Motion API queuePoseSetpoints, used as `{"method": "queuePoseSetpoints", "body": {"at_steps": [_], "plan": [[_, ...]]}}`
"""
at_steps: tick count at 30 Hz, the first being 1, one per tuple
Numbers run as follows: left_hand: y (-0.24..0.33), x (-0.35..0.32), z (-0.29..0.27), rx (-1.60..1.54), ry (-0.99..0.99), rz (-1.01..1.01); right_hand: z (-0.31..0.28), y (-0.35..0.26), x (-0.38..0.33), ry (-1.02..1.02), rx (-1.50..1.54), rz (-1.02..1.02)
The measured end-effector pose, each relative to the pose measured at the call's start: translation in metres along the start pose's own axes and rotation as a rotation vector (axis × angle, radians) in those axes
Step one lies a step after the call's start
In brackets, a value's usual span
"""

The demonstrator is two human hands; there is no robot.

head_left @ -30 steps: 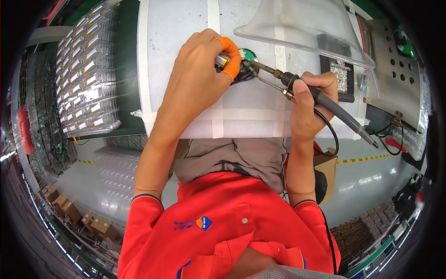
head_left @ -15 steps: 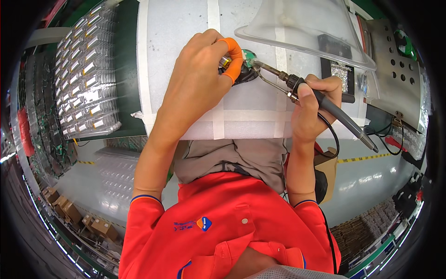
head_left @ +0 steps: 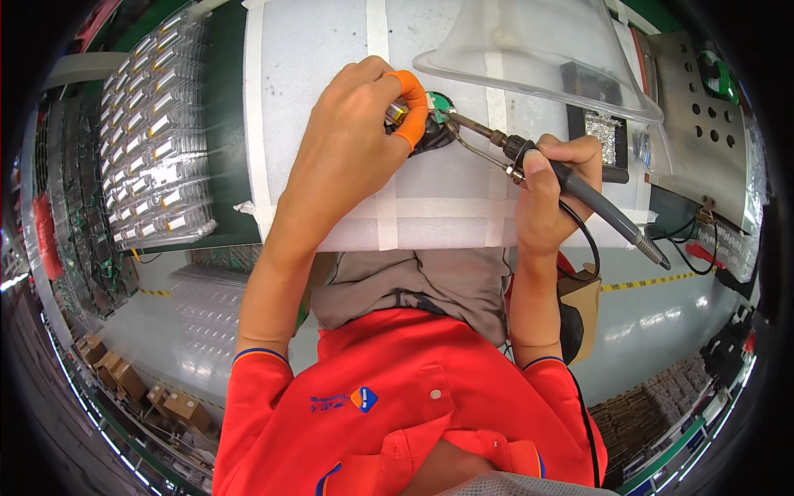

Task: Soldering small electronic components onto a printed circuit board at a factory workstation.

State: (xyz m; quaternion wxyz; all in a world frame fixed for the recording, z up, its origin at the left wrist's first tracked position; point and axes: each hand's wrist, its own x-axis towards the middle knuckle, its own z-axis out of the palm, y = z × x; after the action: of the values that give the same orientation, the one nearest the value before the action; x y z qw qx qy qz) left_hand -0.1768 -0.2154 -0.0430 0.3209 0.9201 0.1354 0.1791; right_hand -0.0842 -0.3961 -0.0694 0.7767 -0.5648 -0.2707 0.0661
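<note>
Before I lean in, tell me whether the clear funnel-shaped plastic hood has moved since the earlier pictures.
No. The hood shows no visible shift: its rim crosses the white tape strip in the same place; only the whole view drifts slightly.

Small blue lettering point(head_left: 331, 403), illegible, beside an orange-and-blue emblem point(head_left: 363, 399) on the red shirt point(head_left: 389, 355)

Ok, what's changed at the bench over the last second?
Only a small shift: the right hand first drew the soldering iron slightly right, then brought it back left toward the green circuit board. No visible grasp or release. The left hand, with its orange finger cots, stayed at the black housing; the clear plastic cover stayed put.
</note>
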Motion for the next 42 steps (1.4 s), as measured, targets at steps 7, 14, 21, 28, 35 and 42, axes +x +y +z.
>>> {"method": "queuePoseSetpoints", "body": {"at_steps": [7,14,21,28,35,42], "plan": [[0.001,0.001,-0.001,0.014,0.006,0.021,0.001,-0.001,-0.001,0.004,0.004,0.006],[0.005,0.002,-0.004,0.037,-0.014,0.016,0.001,-0.001,-0.001,-0.014,-0.015,0.009],[0.004,0.004,-0.004,0.019,-0.034,0.006,0.0,-0.001,0.0,-0.042,-0.055,0.002],[0.005,0.006,-0.005,0.05,-0.057,-0.025,0.0,-0.002,-0.001,-0.002,-0.023,-0.032],[-0.001,0.006,-0.004,-0.027,-0.042,-0.006,0.001,-0.003,-0.001,0.065,-0.066,-0.037],[-0.015,0.003,-0.025,-0.323,-0.147,-0.186,-0.005,0.0,-0.003,0.185,-0.073,-0.07]]}}
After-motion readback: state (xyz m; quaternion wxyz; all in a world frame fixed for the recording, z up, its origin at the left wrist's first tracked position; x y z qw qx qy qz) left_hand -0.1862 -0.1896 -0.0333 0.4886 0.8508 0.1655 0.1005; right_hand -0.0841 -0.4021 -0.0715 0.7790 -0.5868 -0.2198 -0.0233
